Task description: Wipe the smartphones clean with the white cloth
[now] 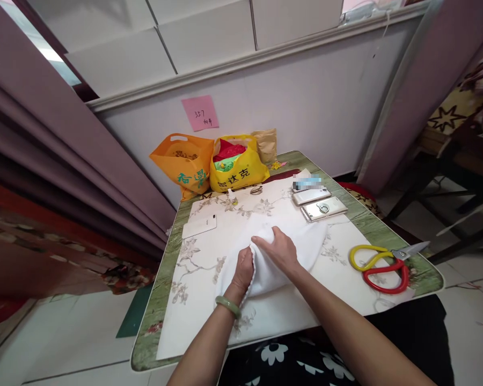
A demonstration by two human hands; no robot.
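Cloth (271, 276), white, lies mid-table (156, 300), left hand (244, 267) and right hand (279, 249) both gripping its edge. On the far side, a pink note (200, 112) reads "357", an orange bag (201, 158) "香遇", a yellow bag (243, 170) "达克".

Left hand (244, 267) curls beside right hand (280, 251).
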